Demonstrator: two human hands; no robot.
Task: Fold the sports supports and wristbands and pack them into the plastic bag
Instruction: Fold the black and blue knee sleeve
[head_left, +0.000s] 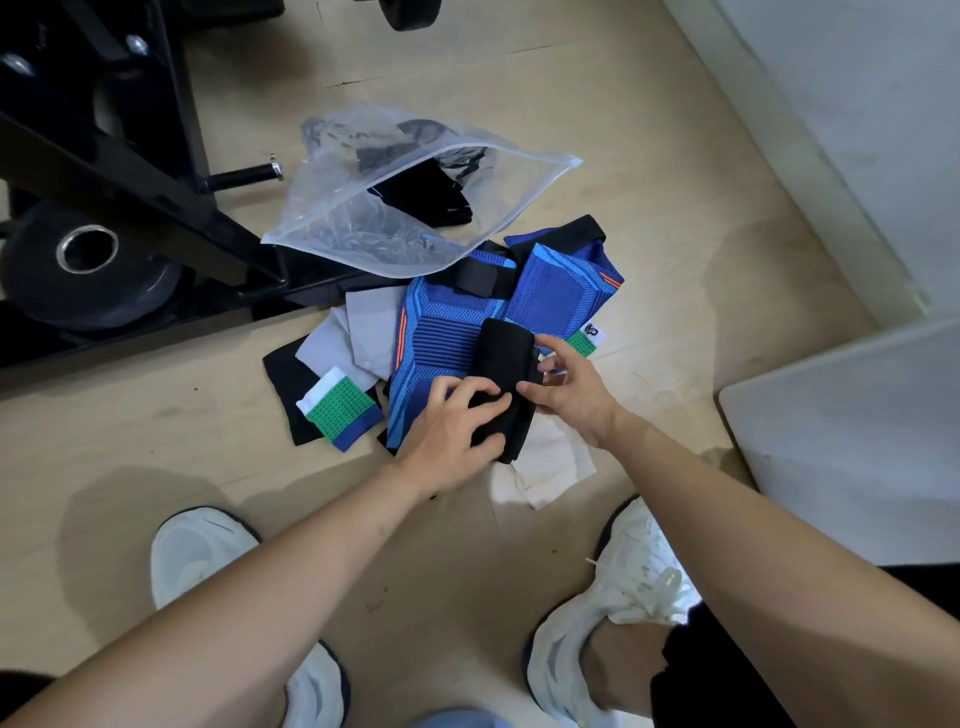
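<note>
Left hand (447, 436) fingers curled onto black support (506, 353), right hand (571, 395) pinching its edge; mid-fold atop blue supports (441, 332). Plastic bag (322, 218) just beyond, open, few dark pieces packed. Unpacked: blue pair, green wristband (340, 410), grey pieces (363, 332)

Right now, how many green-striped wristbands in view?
2. Left wristband lies on black cloth at the pile's left edge. Right wristband peeks out past the right hand, which pinches a black support. More may be hidden under the pile.
</note>
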